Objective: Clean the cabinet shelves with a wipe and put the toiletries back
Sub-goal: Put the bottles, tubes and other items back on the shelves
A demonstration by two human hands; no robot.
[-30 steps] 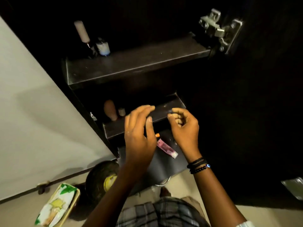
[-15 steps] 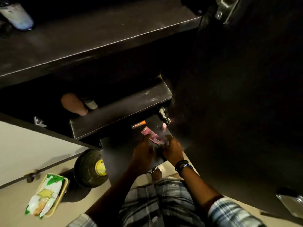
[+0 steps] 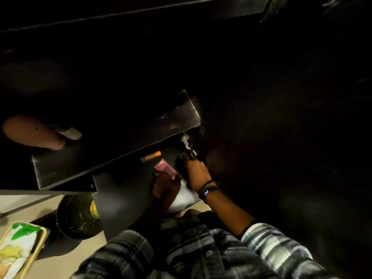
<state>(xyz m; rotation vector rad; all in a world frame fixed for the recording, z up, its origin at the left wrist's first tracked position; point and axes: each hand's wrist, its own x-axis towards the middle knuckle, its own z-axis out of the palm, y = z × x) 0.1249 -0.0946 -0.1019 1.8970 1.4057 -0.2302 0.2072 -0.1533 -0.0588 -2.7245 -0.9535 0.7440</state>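
Note:
The lowest cabinet shelf (image 3: 120, 198) is dark and holds a pink tube (image 3: 164, 167) and a small orange-capped tube (image 3: 151, 156). My left hand (image 3: 166, 186) is at the near end of the pink tube, and its fingers seem to pinch it. To the right, my right hand (image 3: 194, 171) reaches with outstretched fingers into the shelf's back right corner, just below a metal hinge (image 3: 188, 146). A pale patch (image 3: 184, 196) shows under both wrists; whether it is a wipe is unclear.
The shelf above (image 3: 112, 154) carries a tan bottle lying on its side (image 3: 30, 131) at the left. On the floor stand a dark round bin (image 3: 76, 215) and a tray holding a green and white packet (image 3: 18, 248). The open cabinet door fills the right side.
The view has dropped closer to the lowest shelf. My right hand has moved from the pink tube back toward the hinge corner. My left hand stays at the tube.

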